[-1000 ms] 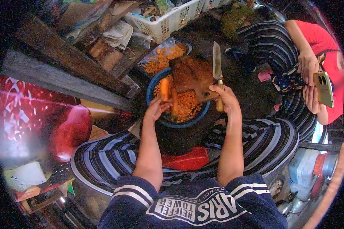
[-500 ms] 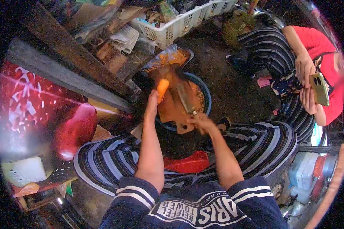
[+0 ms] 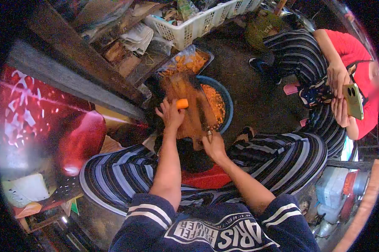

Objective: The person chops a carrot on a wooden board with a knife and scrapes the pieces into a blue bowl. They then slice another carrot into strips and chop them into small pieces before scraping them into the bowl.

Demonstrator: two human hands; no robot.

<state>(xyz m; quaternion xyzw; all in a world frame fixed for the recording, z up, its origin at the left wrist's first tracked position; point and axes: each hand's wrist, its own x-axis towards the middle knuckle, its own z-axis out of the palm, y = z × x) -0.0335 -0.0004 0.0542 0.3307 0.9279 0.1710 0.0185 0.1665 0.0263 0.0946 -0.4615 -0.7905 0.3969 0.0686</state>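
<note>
My left hand (image 3: 171,115) holds a peeled orange carrot piece (image 3: 182,103) against the wooden cutting board (image 3: 176,86), thumb side on it and the other fingers partly spread. In my right hand (image 3: 214,146) is a knife (image 3: 207,119), gripped by its handle near the board's lower right; its blade is smeared by motion. The board lies over a blue basin (image 3: 229,110) and covers its left part. Small diced orange pieces (image 3: 213,101) fill the basin's visible right side. Just beyond the board, a tray (image 3: 209,58) holds larger orange pieces (image 3: 191,63).
A white plastic basket (image 3: 185,33) stands at the back. Wooden beams (image 3: 84,59) and a red panel (image 3: 42,122) flank the left. At right sits another person (image 3: 345,46) in a red top, holding a phone (image 3: 354,102). My crossed legs in striped trousers (image 3: 122,176) surround the near side.
The carrot piece went from raised and tilted to lying sideways on the board. The board has shifted left, exposing more diced pieces, and my right hand with the knife moved left and slightly nearer me.
</note>
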